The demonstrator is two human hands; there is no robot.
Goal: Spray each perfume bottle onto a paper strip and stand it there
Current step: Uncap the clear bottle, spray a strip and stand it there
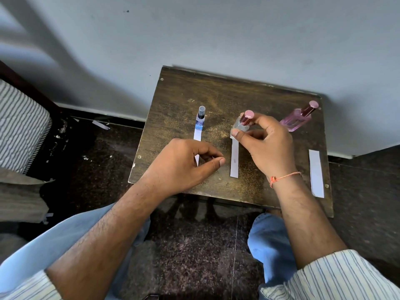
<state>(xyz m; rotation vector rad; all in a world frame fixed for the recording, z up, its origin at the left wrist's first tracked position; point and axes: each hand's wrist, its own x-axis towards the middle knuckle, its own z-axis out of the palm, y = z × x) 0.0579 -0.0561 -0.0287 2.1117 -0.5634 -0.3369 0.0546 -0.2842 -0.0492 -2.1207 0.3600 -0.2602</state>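
Three white paper strips lie on a small dark wooden table (216,92). A slim blue-labelled spray bottle (200,119) stands on the far end of the left strip (197,135). My right hand (266,144) is shut on a small clear bottle with a pink cap (244,122), held at the far end of the middle strip (234,159). A larger pink bottle (299,119) stands at the table's back right, apart from the right strip (316,173). My left hand (184,163) hovers over the left strip's near end, fingers loosely curled, holding nothing.
A pale wall (216,35) runs close behind the table. A striped cushion (19,124) on a dark frame is at the left. Paper scraps (100,124) lie on the dark speckled floor. My knees in light blue trousers (268,245) sit below the table's front edge.
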